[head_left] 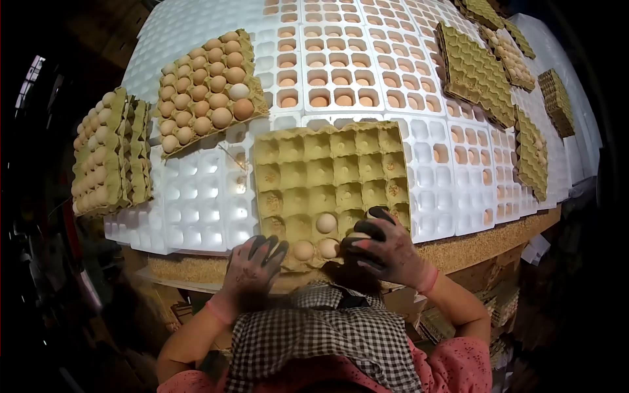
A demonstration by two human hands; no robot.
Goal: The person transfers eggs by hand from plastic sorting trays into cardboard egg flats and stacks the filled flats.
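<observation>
An olive-yellow pulp egg tray (314,171) lies in front of me, most of its cups bare. Three eggs show clearly near its front edge: one egg (325,223) in the second row, another egg (303,250) and a third egg (329,248) in the front row. Dark-fingered gloves cover both hands. My right hand (388,247) is curled over the front right corner, closed around an egg partly hidden by its fingers. My left hand (254,267) rests at the front left corner, fingers apart and touching the rim, holding nothing.
White foam trays (191,180) cover the table, many farther cells holding eggs. A full pulp tray of eggs (208,88) lies back left, beside tilted egg-filled trays (98,157). Stacked pulp trays (475,75) stand at right. The wooden table edge (472,252) runs before me.
</observation>
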